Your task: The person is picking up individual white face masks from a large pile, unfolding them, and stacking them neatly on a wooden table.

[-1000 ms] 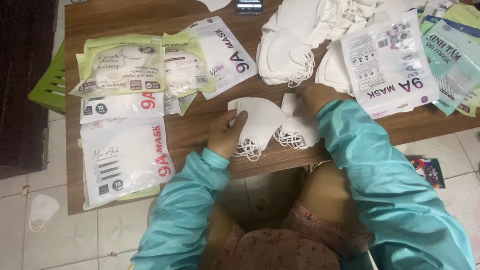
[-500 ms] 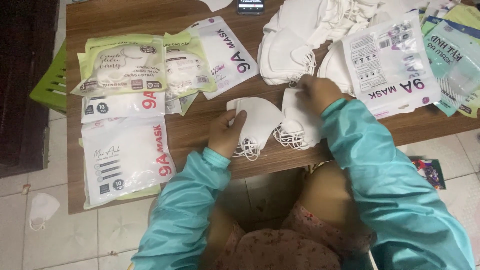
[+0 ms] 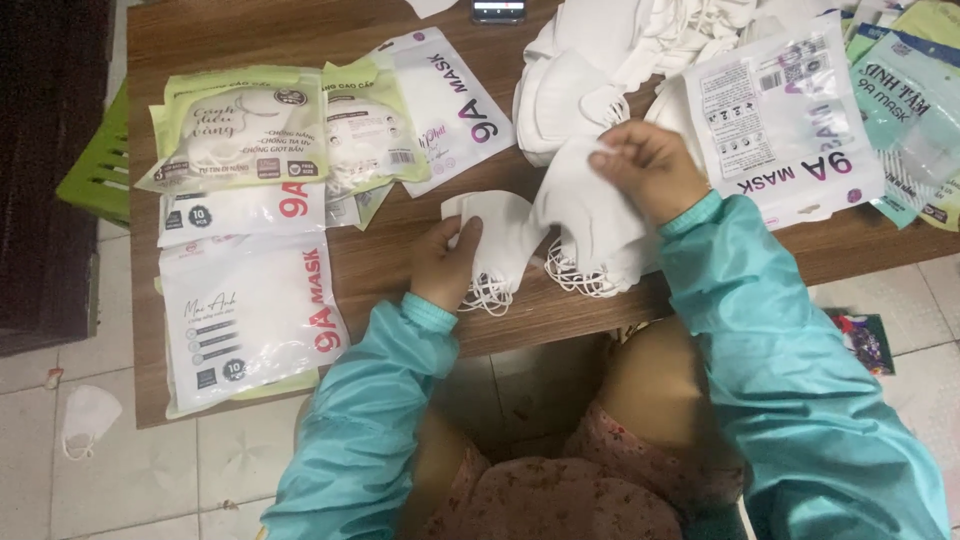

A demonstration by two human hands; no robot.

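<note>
The wooden worktop (image 3: 400,270) is the landmark. Its near edge runs just in front of the person's knees, and the only bare wood lies in a narrow strip along that edge and in a patch at the far left corner. Beyond its left edge are a green plastic chair (image 3: 95,170) and pale floor tiles, where one loose white mask (image 3: 88,415) lies.

At the worktop's near-middle, the left hand (image 3: 445,262) is closed on a folded white face mask (image 3: 500,235), pinching its edge, ear loops hanging over the near edge. Just to the right, the right hand (image 3: 650,168) grips a second white mask (image 3: 590,215), lifted a little above the wood, its loops trailing down.

A heap of unpacked white masks (image 3: 600,70) fills the far middle. Sealed white pouches (image 3: 245,310) and green-printed pouches (image 3: 240,125), each holding masks, cover the left side; another white pouch (image 3: 785,120) and teal ones (image 3: 915,100) overlap at the right end. A phone (image 3: 498,10) sits at the far edge.
</note>
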